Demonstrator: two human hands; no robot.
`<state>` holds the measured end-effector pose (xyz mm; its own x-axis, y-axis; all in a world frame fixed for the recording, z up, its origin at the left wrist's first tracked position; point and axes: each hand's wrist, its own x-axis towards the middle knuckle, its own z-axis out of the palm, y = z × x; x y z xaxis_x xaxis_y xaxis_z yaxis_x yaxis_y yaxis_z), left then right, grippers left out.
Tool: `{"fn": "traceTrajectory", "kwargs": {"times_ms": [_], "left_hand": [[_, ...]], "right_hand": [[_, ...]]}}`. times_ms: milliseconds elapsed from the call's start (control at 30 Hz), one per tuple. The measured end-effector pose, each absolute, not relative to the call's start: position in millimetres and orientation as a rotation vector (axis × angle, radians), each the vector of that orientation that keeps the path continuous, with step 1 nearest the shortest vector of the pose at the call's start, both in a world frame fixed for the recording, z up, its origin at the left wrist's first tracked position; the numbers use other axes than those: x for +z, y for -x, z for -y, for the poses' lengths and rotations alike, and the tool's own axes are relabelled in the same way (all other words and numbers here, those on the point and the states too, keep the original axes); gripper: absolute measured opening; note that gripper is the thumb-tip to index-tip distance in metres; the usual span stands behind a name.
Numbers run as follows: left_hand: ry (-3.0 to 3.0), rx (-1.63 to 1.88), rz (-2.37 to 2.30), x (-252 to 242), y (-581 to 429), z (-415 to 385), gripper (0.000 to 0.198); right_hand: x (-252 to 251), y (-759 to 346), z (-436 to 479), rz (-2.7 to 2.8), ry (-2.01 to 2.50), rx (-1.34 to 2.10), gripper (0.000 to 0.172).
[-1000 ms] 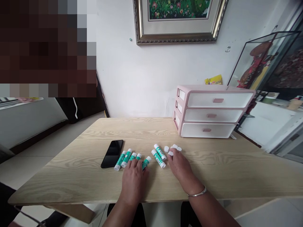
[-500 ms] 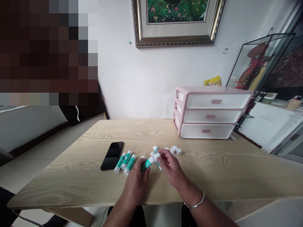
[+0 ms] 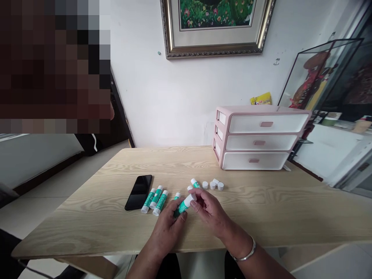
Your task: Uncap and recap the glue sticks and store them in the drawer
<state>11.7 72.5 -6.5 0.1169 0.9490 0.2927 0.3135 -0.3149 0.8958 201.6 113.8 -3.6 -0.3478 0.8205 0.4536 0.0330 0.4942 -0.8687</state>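
My left hand is wrapped round a green-and-white glue stick, tilted up to the right above the table. At its upper end is a white cap, in line with the tube, and the thumb and fingers of my right hand close on it. Partly hidden behind my hands, more glue sticks lie on the table. To the left, three green glue sticks lie side by side. Several loose white caps sit beyond my right hand.
A black phone lies left of the glue sticks on the wooden table. At the back right stands a pink-and-white drawer unit, with a yellow packet behind its top. A framed picture hangs on the wall.
The white cap in my right hand has come into line with the glue stick's end. My right hand has shifted slightly down; the left hand keeps its hold.
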Motion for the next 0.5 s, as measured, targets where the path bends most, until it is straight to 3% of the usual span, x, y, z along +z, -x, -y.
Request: {"fn": "traceTrajectory", "kwargs": {"times_ms": [333,500], "left_hand": [[-1.448,1.182,-1.086,1,-20,-69,0.036],[-1.33,1.194,-1.069,-2,-27,-69,0.053]], "right_hand": [[11,-198,-99,1.878,0.738,0.888,0.031],[3,-201,-95,1.897,0.709,0.872,0.045]]}}
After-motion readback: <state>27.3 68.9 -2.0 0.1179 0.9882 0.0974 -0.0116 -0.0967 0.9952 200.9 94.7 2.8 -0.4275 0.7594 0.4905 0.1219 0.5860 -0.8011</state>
